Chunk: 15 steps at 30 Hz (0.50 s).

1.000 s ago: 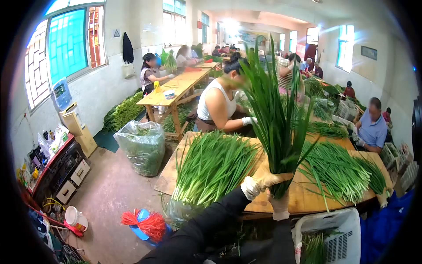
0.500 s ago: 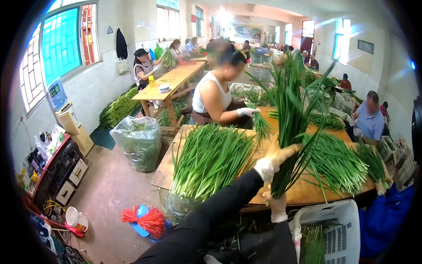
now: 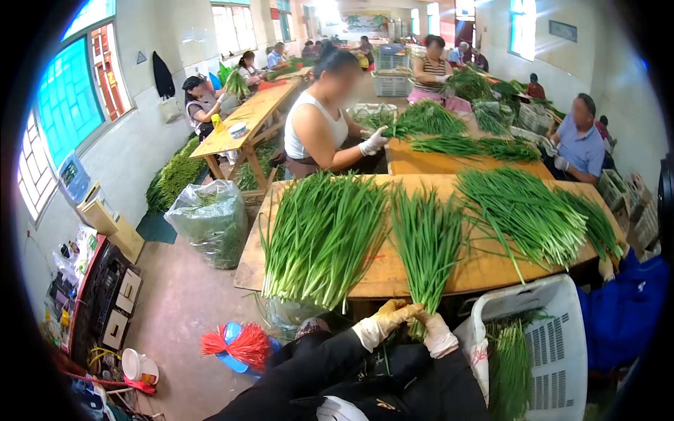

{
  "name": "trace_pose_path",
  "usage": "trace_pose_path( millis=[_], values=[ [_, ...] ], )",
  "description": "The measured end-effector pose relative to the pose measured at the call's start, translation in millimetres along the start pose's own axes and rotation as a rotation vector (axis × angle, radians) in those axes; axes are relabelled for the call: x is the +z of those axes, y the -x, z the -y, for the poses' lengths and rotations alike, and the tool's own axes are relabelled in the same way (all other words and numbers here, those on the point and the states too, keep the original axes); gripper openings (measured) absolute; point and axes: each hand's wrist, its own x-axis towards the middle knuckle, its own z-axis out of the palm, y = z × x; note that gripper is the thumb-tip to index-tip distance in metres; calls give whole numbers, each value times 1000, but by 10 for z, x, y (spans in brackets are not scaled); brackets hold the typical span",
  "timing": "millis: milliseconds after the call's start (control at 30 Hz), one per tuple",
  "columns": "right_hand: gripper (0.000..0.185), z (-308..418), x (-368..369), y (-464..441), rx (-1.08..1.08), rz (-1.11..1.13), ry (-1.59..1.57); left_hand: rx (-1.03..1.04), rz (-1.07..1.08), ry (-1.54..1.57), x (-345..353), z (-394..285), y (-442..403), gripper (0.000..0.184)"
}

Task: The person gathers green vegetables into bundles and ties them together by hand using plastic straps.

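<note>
Right at the front, a bunch of garlic chives (image 3: 425, 252) is gripped at its stalk ends by both gloved hands: it is pinched between the curled fingers of the left hand (image 3: 385, 323) and clasped from the other side by the right hand (image 3: 438, 335), whose fingertips are hidden. The leaves are spread forward over the wooden table (image 3: 254, 275), and the stalk ends are held just off its near edge. To the right, more greens (image 3: 508, 372) are held in a white plastic crate (image 3: 552, 361); to the left, red ties (image 3: 237, 347) are laid across something blue. And on the tabletop, the bunch is flanked by a broad chive pile (image 3: 323, 238) on the left and another heap (image 3: 526, 216) on the right. Beyond the left corner, a clear plastic bag (image 3: 210, 221) is stuffed with greenery. Across the table, chives are held in the white-gloved hand (image 3: 374, 142) of a co-worker in a white top (image 3: 314, 133). Farther back, a long yellow-brown table (image 3: 261, 118) is lined with seated people.
</note>
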Motion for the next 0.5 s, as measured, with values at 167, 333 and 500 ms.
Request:
trace_pose_path(
  millis=[167,333,500],
  values=[
    [22,-149,-64,-51,-126,-42,162,-92,-61,-201,-153,283,-395,58],
    [32,-494,-408,-285,-92,-8,540,-169,186,-287,91,-129,-247,27],
    [39,-72,-123,212,161,247,-72,-176,216,-102,-30,-178,-116,35]
  ],
)
